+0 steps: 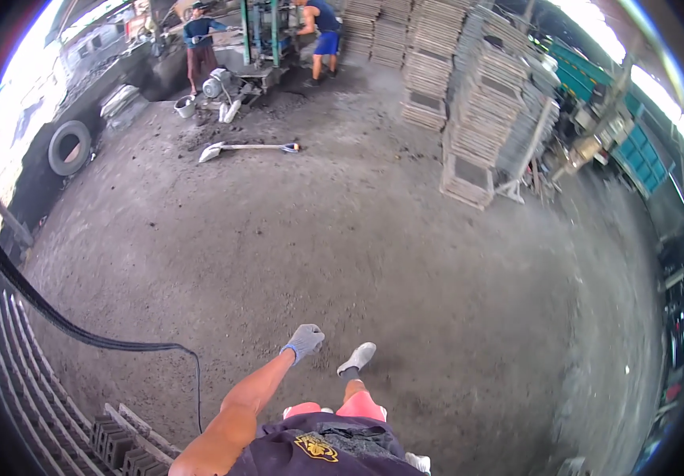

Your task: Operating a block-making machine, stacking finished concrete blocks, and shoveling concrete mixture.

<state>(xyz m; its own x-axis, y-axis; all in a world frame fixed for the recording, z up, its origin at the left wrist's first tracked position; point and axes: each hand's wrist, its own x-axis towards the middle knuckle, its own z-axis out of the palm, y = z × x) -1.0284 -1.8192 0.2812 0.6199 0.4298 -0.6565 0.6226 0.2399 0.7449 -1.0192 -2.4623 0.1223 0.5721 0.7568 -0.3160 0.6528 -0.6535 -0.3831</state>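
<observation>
My left hand (306, 341), in a grey knit glove, hangs in front of my body above the bare dirt floor (302, 262). Its fingers are curled in, and nothing shows in them. Of my right hand only a small bit of pale glove (417, 462) seems to show at the bottom edge beside my dark shirt; its fingers are hidden. One foot in a light shoe (357, 358) is stretched forward, close to the right of my left hand. Neither hand touches any object that I can see.
A shovel (251, 147) lies ahead. Beyond it, two people (326, 36) stand at a green-framed machine (259, 47). Tall stacks of pallets (481, 111) rise at the right; a tire (70, 148) leans at the left. Grey blocks (112, 440) sit lower left, near a dark cable (80, 329).
</observation>
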